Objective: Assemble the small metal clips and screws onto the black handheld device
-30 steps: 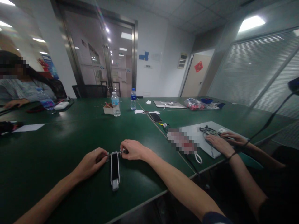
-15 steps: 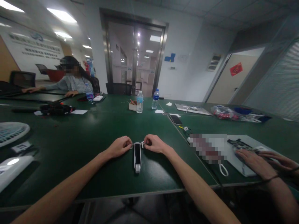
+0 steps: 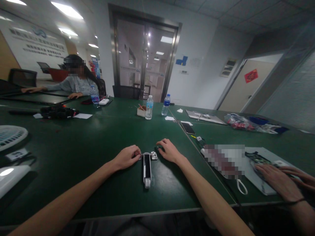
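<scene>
A slim T-shaped metal piece with a white-edged dark arm (image 3: 147,167) lies on the green table. Its arm points toward me, and perforated plates stick out sideways at its far end. My left hand (image 3: 129,156) has thumb and fingers pinched on the left plate, which they mostly cover. The right plate (image 3: 154,155) lies uncovered. Just to the right of it, my right hand (image 3: 169,151) is off the metal piece, thumb and forefinger spread. A small dark spot shows between those fingertips, too small to make out.
Two water bottles (image 3: 149,107) (image 3: 166,105) and a small box (image 3: 141,111) stand farther back. To the right lie a phone (image 3: 188,127) and a grey board (image 3: 262,154) under another person's hands (image 3: 278,177). A white fan (image 3: 12,137) is at left; another person (image 3: 78,78) sits beyond.
My right hand has let go of the right plate and moved right, its fingers opening and the plate coming into view. My left hand keeps its pinch. The view has shifted slightly.
</scene>
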